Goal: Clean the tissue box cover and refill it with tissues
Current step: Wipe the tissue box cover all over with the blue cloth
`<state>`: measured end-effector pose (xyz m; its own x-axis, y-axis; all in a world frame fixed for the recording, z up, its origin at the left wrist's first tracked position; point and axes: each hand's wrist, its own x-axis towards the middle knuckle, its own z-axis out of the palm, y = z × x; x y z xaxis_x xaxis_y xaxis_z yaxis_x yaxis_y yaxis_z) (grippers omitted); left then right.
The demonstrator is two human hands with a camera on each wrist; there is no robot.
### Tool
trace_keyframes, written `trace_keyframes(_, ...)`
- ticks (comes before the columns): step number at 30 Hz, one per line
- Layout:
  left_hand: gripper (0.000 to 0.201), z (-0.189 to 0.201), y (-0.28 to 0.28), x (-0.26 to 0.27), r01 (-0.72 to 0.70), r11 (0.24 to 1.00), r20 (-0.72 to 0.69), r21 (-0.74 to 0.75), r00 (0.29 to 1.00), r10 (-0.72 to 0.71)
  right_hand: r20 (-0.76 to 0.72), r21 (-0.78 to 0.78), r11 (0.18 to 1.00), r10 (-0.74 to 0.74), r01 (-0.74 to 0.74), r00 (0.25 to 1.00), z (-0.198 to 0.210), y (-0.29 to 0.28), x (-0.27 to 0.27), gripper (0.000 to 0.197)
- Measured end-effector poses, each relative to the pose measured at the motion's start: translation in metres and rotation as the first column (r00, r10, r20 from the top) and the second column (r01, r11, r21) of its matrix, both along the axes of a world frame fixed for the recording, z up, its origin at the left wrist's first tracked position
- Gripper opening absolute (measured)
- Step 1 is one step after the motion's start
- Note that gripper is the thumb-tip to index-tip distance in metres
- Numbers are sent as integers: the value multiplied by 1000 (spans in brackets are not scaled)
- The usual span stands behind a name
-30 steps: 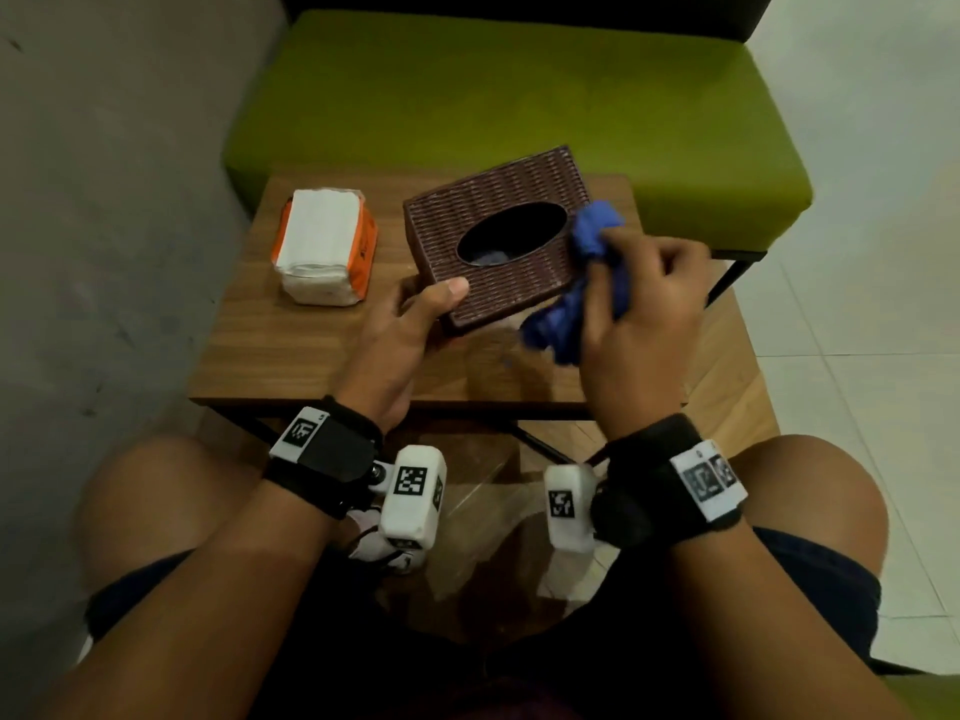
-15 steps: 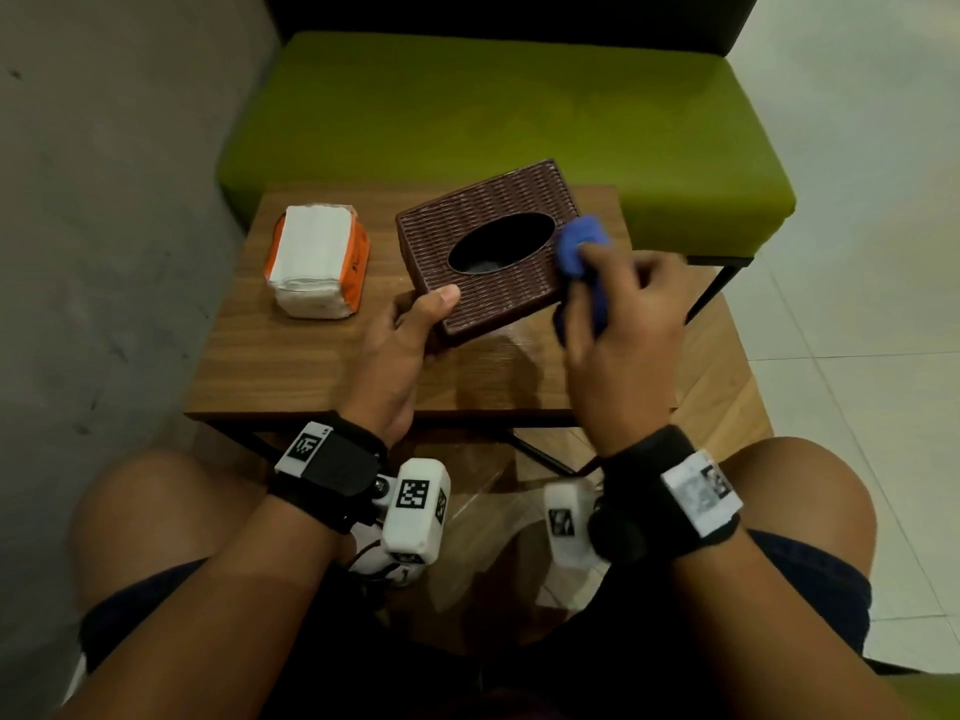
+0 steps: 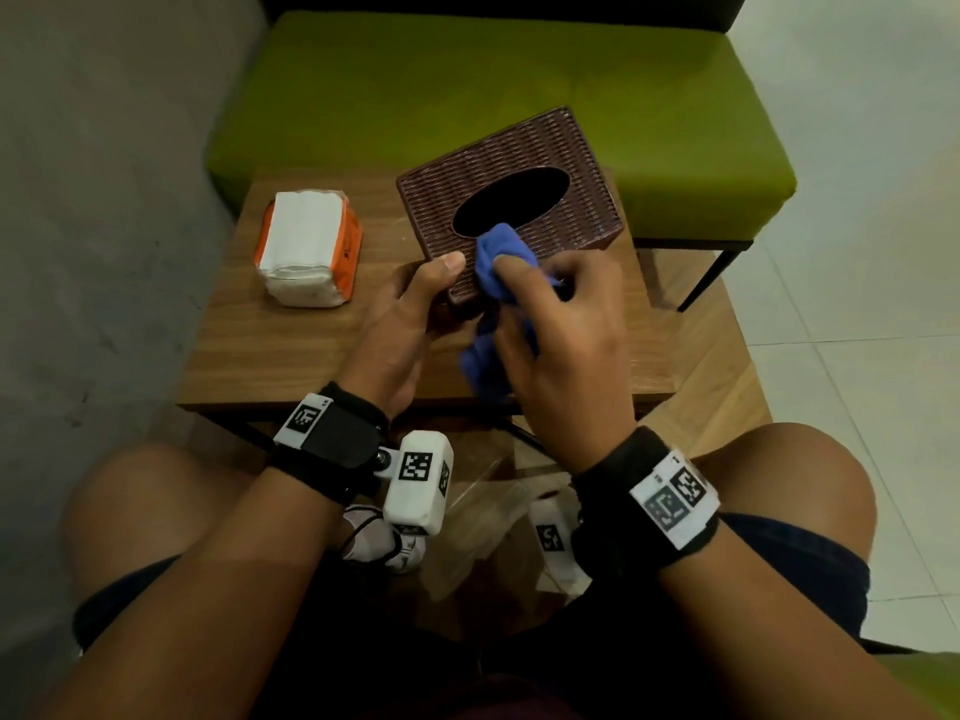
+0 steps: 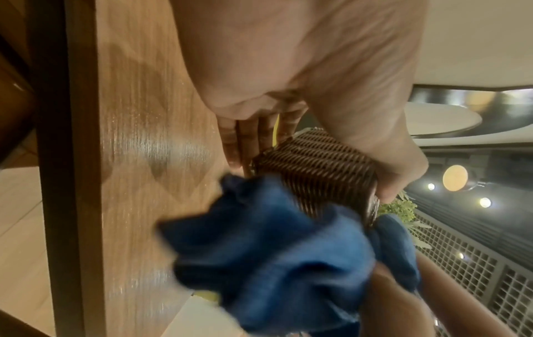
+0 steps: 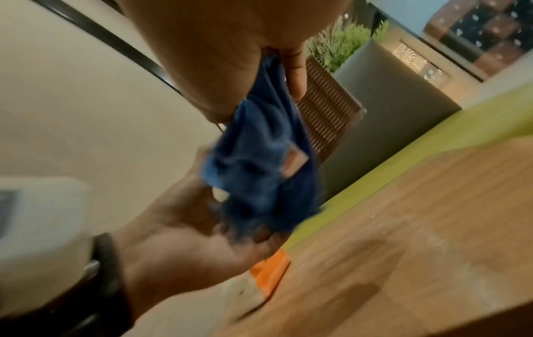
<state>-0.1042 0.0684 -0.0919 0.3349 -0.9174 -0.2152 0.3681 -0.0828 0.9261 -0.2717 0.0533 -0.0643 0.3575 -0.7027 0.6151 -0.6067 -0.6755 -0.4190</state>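
Note:
A brown woven tissue box cover [image 3: 524,163] with a dark oval slot is tilted up above the wooden table [image 3: 270,350]. My left hand [image 3: 415,298] grips its near left corner, thumb on top and fingers underneath; the wrist view shows the cover [image 4: 317,168] in that grasp. My right hand [image 3: 566,324] clutches a bunched blue cloth [image 3: 501,257] and presses it on the cover's top just below the slot. The cloth [image 4: 274,250] hangs down past the near side. In the right wrist view the cloth [image 5: 265,159] dangles from my fingers. A white tissue pack [image 3: 306,246] in orange wrapping lies at the table's left.
A green upholstered bench [image 3: 467,85] stands right behind the table. A grey wall [image 3: 93,200] runs along the left, and pale floor tiles [image 3: 857,304] lie to the right. My knees are under the near table edge.
The right hand has swept the blue cloth from the cover's right edge leftward onto its near top, close to the left thumb. The left hand keeps its grip.

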Motion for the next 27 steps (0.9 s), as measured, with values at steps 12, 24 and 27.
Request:
trace_keyframes(12,75,-2,2,3,16,1000,23,-16,1000,-16,-60,-44,999,18,-20,998,11,-1,4,21)
trace_keyframes(24,60,-11,11,1,38,999,78,6,996,-38,-63,-40,999,-21,19,998,0,4,5,19)
trace_keyframes(27,62,-9,13,4,9,1000,70,2,998,-9,21,-22,996,-80,81,997,-4,-15,-9,22)
